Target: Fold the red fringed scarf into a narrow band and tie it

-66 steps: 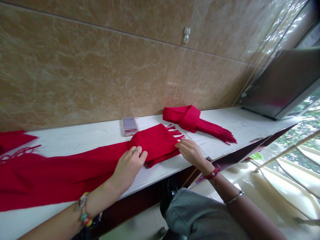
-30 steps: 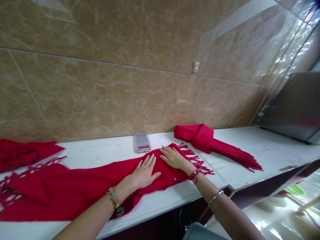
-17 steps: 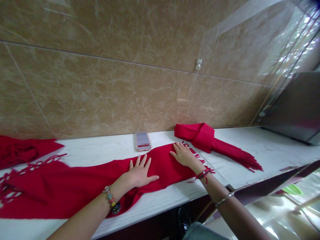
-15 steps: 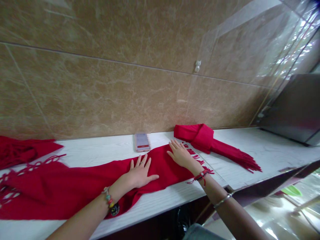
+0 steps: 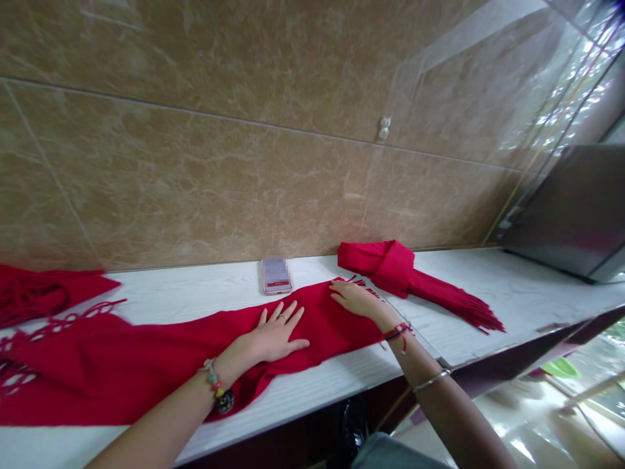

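Observation:
A long red scarf with fringed ends lies stretched along the white counter, with some creases and a fold at its front edge. My left hand rests flat on the scarf's middle, palm down with fingers spread. Near the right fringed end, my right hand lies palm down on the cloth, fingers fairly close together and pointing left. Part of the fringe is hidden beneath that hand and wrist. Just beyond it sits a second red scarf, folded into a knot-like shape with its fringed tail trailing right.
A phone lies behind the scarf near the tiled wall. More red fringed cloth is bunched at the far left. A dark grey box-like object stands at the counter's right end.
My right hand has turned and shifted slightly, its fingers now closer together and pointing more to the left. My left hand stays on the scarf. The view has moved a little.

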Motion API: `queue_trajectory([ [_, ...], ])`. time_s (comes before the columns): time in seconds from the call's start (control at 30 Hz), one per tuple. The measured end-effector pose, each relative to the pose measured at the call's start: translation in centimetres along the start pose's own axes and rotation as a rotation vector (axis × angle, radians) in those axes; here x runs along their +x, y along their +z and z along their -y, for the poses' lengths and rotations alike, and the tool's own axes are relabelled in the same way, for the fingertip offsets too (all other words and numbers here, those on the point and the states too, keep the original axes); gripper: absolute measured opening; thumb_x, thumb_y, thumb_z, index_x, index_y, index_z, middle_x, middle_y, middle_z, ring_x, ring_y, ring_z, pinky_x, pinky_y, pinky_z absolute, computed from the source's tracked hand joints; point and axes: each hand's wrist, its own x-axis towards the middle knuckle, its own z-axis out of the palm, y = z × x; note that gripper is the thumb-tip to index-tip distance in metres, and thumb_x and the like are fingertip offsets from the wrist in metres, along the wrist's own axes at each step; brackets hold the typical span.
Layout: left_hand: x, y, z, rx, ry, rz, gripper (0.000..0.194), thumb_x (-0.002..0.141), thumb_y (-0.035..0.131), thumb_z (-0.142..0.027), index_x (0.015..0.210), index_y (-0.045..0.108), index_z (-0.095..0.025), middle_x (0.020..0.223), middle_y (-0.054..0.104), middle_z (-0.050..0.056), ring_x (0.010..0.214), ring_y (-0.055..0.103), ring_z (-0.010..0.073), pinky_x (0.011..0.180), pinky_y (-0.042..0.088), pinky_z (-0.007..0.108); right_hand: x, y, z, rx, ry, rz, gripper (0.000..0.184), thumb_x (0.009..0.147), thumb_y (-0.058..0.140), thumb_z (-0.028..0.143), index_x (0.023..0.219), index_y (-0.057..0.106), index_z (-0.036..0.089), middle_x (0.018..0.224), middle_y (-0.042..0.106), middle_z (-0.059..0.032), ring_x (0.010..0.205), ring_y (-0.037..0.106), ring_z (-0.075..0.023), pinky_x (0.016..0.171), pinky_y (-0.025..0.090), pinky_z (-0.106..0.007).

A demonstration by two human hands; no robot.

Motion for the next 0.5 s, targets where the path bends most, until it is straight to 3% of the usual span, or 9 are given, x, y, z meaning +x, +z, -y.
queue_trajectory([
  [0.13,0.4,-0.9,0.1,0.001,0.005,-0.133,0.062,0.088,0.029,-0.055,0.140,0.023,-0.021,0.148,0.011,0.010,0.135,0.006,0.0287,0.105,0.015,0.050,1.5,-1.1,-0.6,-0.020,0.038,-0.064,0.037,0.087,0.034,0.013,0.120,0.052,0.008,0.124,0.053,-0.0166,0.116,0.048,-0.0212,0.099,0.034,-0.034],
  [0.23,0.8,-0.9,-0.5,0.032,0.092,-0.231,0.058,0.089,0.032,-0.051,0.139,0.026,-0.020,0.148,0.010,0.011,0.135,0.005,0.0258,0.108,0.015,0.042,3.4,-1.6,-1.2,-0.007,0.009,-0.013,0.033,0.085,0.041,0.014,0.114,0.058,0.010,0.115,0.060,-0.0150,0.106,0.055,-0.0214,0.092,0.040,-0.031],
  [0.4,1.1,0.4,-1.3,0.002,0.161,-0.091,0.061,0.088,0.033,-0.054,0.141,0.015,-0.028,0.149,0.003,0.006,0.135,-0.001,0.0271,0.107,0.014,0.048,5.7,-3.2,-2.9,0.043,-0.079,0.153,0.020,0.079,0.052,0.017,0.090,0.069,0.015,0.088,0.069,-0.0081,0.079,0.062,-0.0181,0.073,0.046,-0.026],
  [0.5,1.1,0.9,-1.3,-0.016,0.146,-0.089,0.061,0.088,0.031,-0.054,0.141,0.012,-0.031,0.149,0.000,0.005,0.135,-0.003,0.0274,0.106,0.014,0.051,6.1,-3.9,-3.4,0.086,-0.132,0.241,0.022,0.077,0.058,0.022,0.095,0.068,0.016,0.092,0.069,-0.0066,0.078,0.061,-0.0161,0.068,0.046,-0.023],
])
